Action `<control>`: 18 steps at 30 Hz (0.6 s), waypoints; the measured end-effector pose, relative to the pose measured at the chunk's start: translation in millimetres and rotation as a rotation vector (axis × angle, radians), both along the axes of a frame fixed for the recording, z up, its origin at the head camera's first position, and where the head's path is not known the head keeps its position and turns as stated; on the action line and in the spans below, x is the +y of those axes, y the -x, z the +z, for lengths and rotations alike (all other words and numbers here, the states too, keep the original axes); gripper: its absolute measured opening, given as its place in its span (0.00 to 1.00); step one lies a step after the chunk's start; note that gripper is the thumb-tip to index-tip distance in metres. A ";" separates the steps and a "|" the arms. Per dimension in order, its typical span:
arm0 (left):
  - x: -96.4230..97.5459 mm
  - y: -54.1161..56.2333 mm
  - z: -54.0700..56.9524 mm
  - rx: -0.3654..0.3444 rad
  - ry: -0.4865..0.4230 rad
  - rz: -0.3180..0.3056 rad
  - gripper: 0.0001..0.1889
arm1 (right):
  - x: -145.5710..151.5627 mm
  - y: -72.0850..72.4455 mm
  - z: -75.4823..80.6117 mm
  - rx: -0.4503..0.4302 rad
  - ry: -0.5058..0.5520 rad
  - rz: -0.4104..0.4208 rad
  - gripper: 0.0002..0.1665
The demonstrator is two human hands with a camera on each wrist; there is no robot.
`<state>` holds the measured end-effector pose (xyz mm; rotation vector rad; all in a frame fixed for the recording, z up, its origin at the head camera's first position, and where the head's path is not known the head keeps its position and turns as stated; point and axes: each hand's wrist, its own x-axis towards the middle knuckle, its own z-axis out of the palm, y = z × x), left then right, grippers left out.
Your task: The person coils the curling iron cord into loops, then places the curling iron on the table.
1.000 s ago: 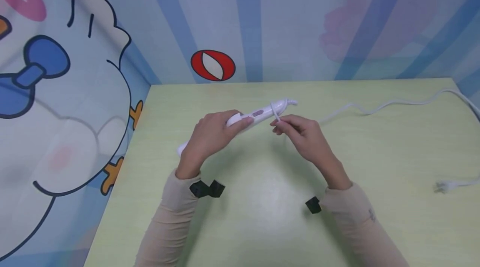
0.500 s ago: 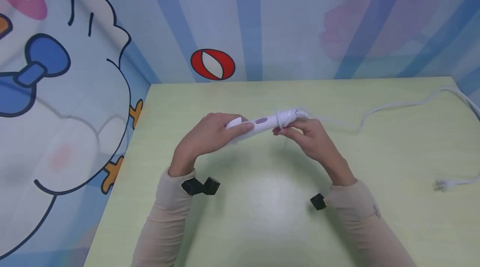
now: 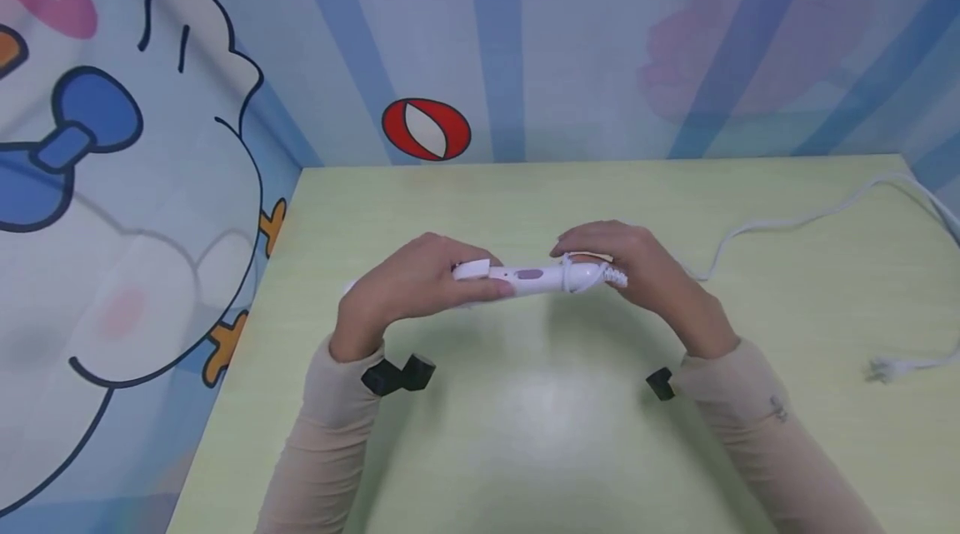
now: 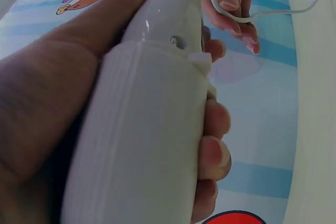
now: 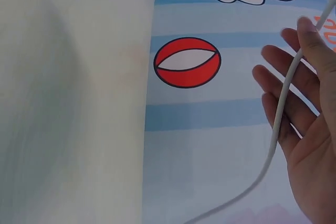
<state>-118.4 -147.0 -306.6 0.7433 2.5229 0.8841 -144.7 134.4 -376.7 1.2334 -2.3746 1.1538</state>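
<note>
A white curling iron [image 3: 536, 276] with a purple oval panel is held roughly level above the table. My left hand [image 3: 423, 276] grips its body, thumb along the near side; the left wrist view shows the fingers curled round the white casing [image 4: 142, 129]. A turn of the white power cord [image 3: 567, 274] loops round the handle near its ribbed cord end. Beside that end, my right hand [image 3: 637, 267] holds the cord [image 5: 282, 103] loosely between thumb and bent fingers. Part of the iron is hidden by the left hand.
The cord [image 3: 787, 222] trails over the pale table [image 3: 525, 434] to the right, and its plug [image 3: 888, 369] lies near the right side. Behind the table stands a printed wall [image 3: 570, 42]; another printed panel [image 3: 150, 301] borders the left.
The iron's cord end has come down and toward me, so the iron lies more level. My right hand has moved right, around that end, its fingers now farther back with the cord.
</note>
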 end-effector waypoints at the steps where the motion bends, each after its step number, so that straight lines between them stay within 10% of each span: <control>1: 1.2 -0.8 0.1 0.006 0.010 -0.008 0.12 | 1.2 1.6 0.6 0.003 -0.008 -0.002 0.18; 18: 16.8 -1.6 -5.9 0.132 0.310 0.038 0.19 | 1.3 9.8 23.2 0.038 -0.264 -0.080 0.09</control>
